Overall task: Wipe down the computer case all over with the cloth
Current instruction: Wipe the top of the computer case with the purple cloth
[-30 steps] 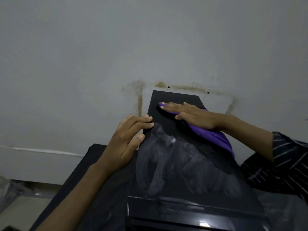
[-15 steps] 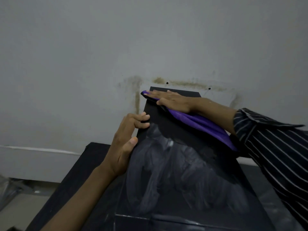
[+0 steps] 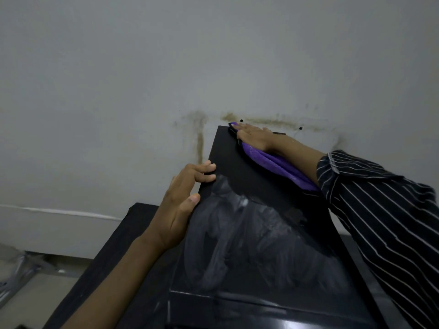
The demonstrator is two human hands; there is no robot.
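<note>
Purple cloth [image 3: 275,163] lies pressed under the flat, straight-fingered right hand [image 3: 255,137] on the far top corner of the computer case [image 3: 249,200], while the left hand [image 3: 180,203] curls round its left edge, seemingly to steady it.

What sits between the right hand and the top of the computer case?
The purple cloth, pressed under the right hand onto the computer case, as the head view shows.

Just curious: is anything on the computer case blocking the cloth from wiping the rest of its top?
Nothing loose shows. The right hand presses the cloth at the far corner of the computer case; only the left hand, its fingers gripping the left edge, covers a small strip.
</note>
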